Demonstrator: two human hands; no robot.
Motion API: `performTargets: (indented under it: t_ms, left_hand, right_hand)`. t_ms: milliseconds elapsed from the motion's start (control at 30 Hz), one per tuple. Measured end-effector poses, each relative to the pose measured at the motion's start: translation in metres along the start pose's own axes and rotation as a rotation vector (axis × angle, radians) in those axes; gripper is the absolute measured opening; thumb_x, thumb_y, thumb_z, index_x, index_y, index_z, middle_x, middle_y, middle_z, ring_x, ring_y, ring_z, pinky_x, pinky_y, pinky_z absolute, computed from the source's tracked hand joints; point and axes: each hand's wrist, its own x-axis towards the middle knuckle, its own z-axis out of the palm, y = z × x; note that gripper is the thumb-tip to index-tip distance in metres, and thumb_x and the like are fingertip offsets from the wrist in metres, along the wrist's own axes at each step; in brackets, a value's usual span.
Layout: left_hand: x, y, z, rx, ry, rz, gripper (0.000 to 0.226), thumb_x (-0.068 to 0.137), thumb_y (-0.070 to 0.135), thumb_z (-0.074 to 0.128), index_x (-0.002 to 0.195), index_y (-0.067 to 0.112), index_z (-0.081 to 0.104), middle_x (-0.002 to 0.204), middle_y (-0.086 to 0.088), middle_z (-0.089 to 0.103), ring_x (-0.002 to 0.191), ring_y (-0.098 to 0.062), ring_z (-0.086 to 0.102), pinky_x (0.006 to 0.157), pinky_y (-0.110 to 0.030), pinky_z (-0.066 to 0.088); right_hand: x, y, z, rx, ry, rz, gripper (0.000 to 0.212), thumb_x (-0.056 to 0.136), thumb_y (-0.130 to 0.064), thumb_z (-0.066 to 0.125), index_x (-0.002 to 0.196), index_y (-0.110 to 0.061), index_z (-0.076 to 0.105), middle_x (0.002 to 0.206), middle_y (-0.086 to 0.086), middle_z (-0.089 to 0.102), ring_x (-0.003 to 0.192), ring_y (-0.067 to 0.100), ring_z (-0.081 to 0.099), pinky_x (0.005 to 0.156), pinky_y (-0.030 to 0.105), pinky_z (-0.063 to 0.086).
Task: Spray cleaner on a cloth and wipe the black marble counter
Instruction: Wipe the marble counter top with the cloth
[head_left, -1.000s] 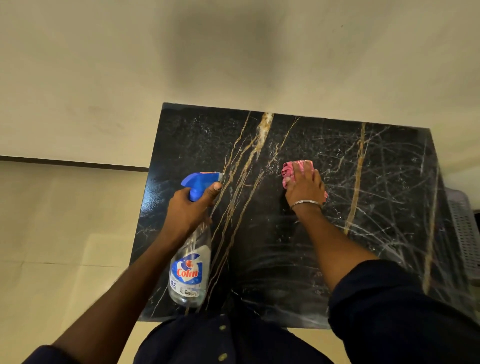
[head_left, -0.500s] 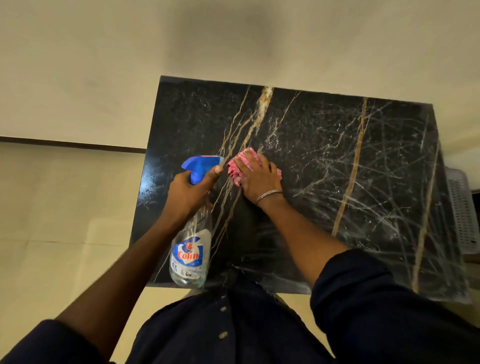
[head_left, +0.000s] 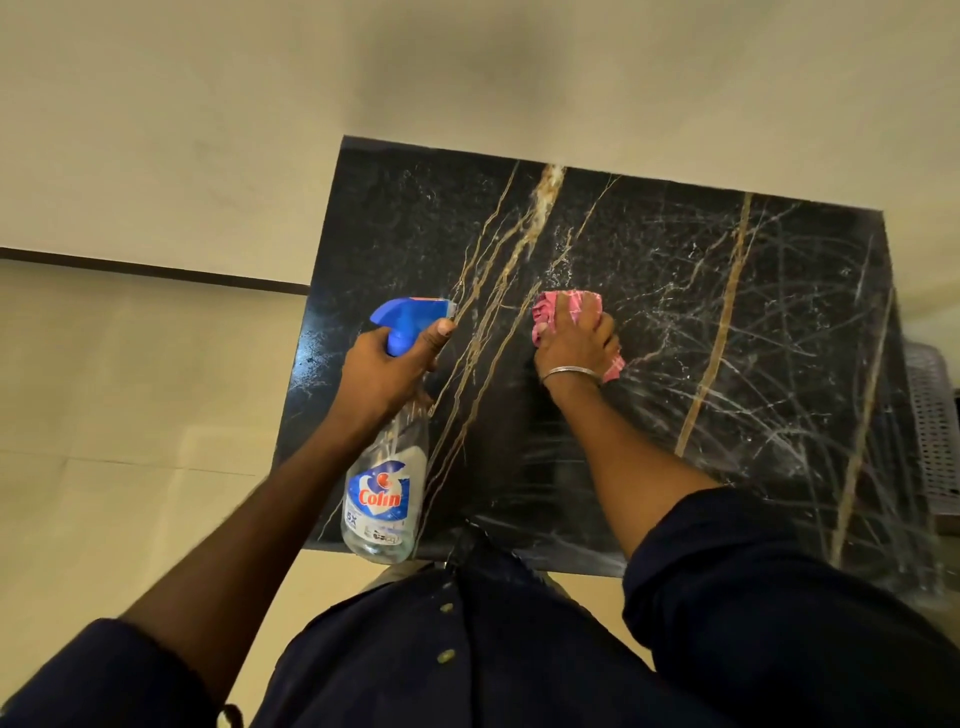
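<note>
Since half a second ago, the right hand (head_left: 576, 343) and its pink cloth (head_left: 567, 302) have slid rightward, away from the spray bottle's blue head and off the cluster of gold veins; they now sit well apart from the bottle.

A pale cream wall (head_left: 208, 130) fills the top of the head view, with beige floor tiles (head_left: 104, 441) on the left. Against the wall stands the black marble counter (head_left: 727, 312), glossy, crossed by thin white scratch-like lines and several long gold veins. Its near edge is partly hidden by the person's dark navy buttoned shirt (head_left: 467, 649) and right sleeve (head_left: 753, 597), and its right side smears into blur. A perforated grey basket (head_left: 935, 431) is cut off by the right frame edge.

The spray bottle (head_left: 387, 499) is clear, with a blue and red "Colin" label; the smaller print is unreadable. It hangs tilted, its base over the counter's near left edge; whether it touches the marble cannot be told. The left hand (head_left: 384, 369) is wrapped round the bottle's neck, one fingertip lying along the blue trigger head (head_left: 410, 317); its other fingers are hidden behind the bottle.

The right hand presses the cloth onto the counter's middle, fingers laid fairly straight over it. Most of the cloth is covered; bunched pink folds show past the fingertips and beside the wrist. A thin silver bangle (head_left: 569, 373) circles that wrist.
</note>
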Motion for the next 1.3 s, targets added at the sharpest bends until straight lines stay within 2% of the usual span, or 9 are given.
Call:
performTargets:
  t_ms: [200,300,533,667,800,933,1067,1167,1300]
  left_hand:
    - [0.0,-0.001,0.001,0.031,-0.023,-0.001,0.065,0.073,0.065,0.056,0.09,0.003,0.064,0.072,-0.002,0.07,0.048,-0.008,0.063,0.048,-0.017,0.052]
    - [0.004,0.0,0.004,0.03,-0.041,0.009,0.065,0.074,0.064,0.057,0.092,0.002,0.064,0.075,-0.007,0.071,0.051,-0.011,0.064,0.05,-0.019,0.053]
    - [0.014,0.004,0.004,0.039,-0.059,0.005,0.059,0.08,0.059,0.057,0.098,0.003,0.064,0.082,-0.009,0.071,0.053,-0.009,0.064,0.05,-0.018,0.053]
    - [0.015,0.004,0.002,0.026,-0.054,0.002,0.058,0.081,0.057,0.058,0.098,0.002,0.064,0.08,-0.008,0.071,0.052,-0.008,0.064,0.049,-0.018,0.053]
    - [0.014,0.004,0.003,0.014,-0.057,0.0,0.065,0.075,0.063,0.059,0.094,0.002,0.065,0.081,-0.011,0.072,0.058,-0.018,0.066,0.056,-0.028,0.056]
    - [0.015,0.007,0.008,0.029,-0.084,0.007,0.063,0.076,0.062,0.059,0.093,0.001,0.064,0.08,-0.01,0.072,0.051,-0.013,0.065,0.049,-0.021,0.052]
    - [0.017,0.006,0.013,0.056,-0.103,0.024,0.056,0.084,0.056,0.061,0.095,0.001,0.065,0.081,-0.01,0.073,0.05,-0.011,0.064,0.049,-0.02,0.051]
    - [0.019,0.009,0.013,0.051,-0.122,0.018,0.057,0.083,0.056,0.06,0.099,0.002,0.065,0.081,-0.008,0.072,0.052,-0.009,0.065,0.051,-0.021,0.052]
    - [0.02,0.01,0.013,0.049,-0.129,0.025,0.057,0.084,0.055,0.06,0.102,0.002,0.065,0.084,-0.009,0.072,0.058,-0.011,0.065,0.056,-0.025,0.053]
  right_hand:
    - [-0.042,-0.049,0.02,-0.168,-0.119,-0.456,0.061,0.098,-0.042,0.04,0.154,-0.032,0.017,0.162,0.007,0.012,0.144,0.038,0.016,0.113,0.054,0.02]
    - [-0.039,-0.032,0.018,-0.171,-0.104,-0.547,0.062,0.097,-0.041,0.044,0.153,-0.032,0.02,0.161,0.005,0.017,0.144,0.035,0.019,0.113,0.053,0.025]
    - [-0.011,0.044,0.0,-0.094,0.019,-0.112,0.057,0.097,-0.036,0.041,0.152,-0.035,0.026,0.16,0.003,0.022,0.138,0.033,0.027,0.107,0.048,0.028]
    - [-0.009,0.048,-0.004,-0.07,0.02,0.032,0.058,0.096,-0.034,0.044,0.152,-0.03,0.028,0.16,0.003,0.019,0.137,0.035,0.027,0.109,0.05,0.028]
    - [-0.038,0.011,0.005,-0.071,-0.006,-0.025,0.063,0.093,-0.038,0.037,0.153,-0.026,0.023,0.16,0.01,0.017,0.139,0.04,0.024,0.109,0.052,0.026]
    - [-0.075,-0.023,0.02,-0.2,-0.072,-0.272,0.067,0.094,-0.047,0.041,0.154,-0.027,0.017,0.159,0.011,0.02,0.138,0.039,0.026,0.107,0.053,0.028]
    - [-0.073,-0.003,0.018,-0.242,-0.031,-0.449,0.06,0.09,-0.043,0.052,0.145,-0.026,0.038,0.151,0.009,0.037,0.124,0.035,0.043,0.093,0.048,0.04]
    - [-0.064,0.036,0.009,-0.215,0.017,-0.327,0.057,0.092,-0.036,0.05,0.147,-0.028,0.039,0.149,0.007,0.04,0.12,0.034,0.045,0.091,0.045,0.041]
    - [-0.049,0.072,-0.005,-0.238,0.02,-0.127,0.058,0.097,-0.036,0.041,0.153,-0.029,0.026,0.157,0.007,0.028,0.12,0.032,0.04,0.094,0.045,0.036]
